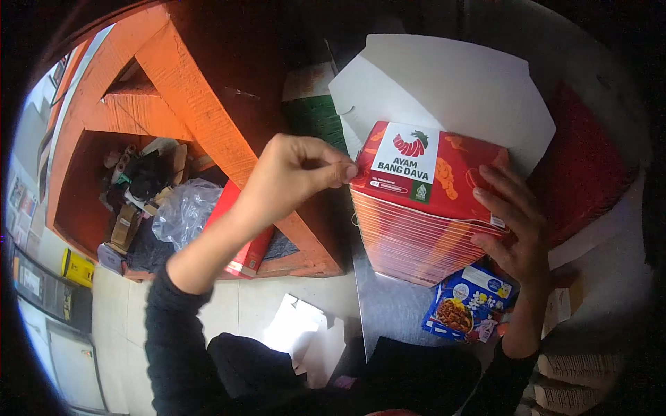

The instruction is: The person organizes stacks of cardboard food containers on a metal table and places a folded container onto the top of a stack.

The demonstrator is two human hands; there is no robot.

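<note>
A tall stack of nested red food cartons stands in front of me on a metal table, its top carton bearing a white printed panel. At the top carton's left corner, my left hand has thumb and forefinger pinched together; a thin string seems to hang near that corner, and whether the fingers hold it is unclear. My right hand rests against the right corner of the stack with fingers spread. Behind the top carton, an open white cardboard sheet spreads out.
Blue printed packets lie on the metal table close to the stack. An orange wooden shelf at left holds a clear plastic bag and clutter. More red cartons are at right. White cardboard lies low, near my lap.
</note>
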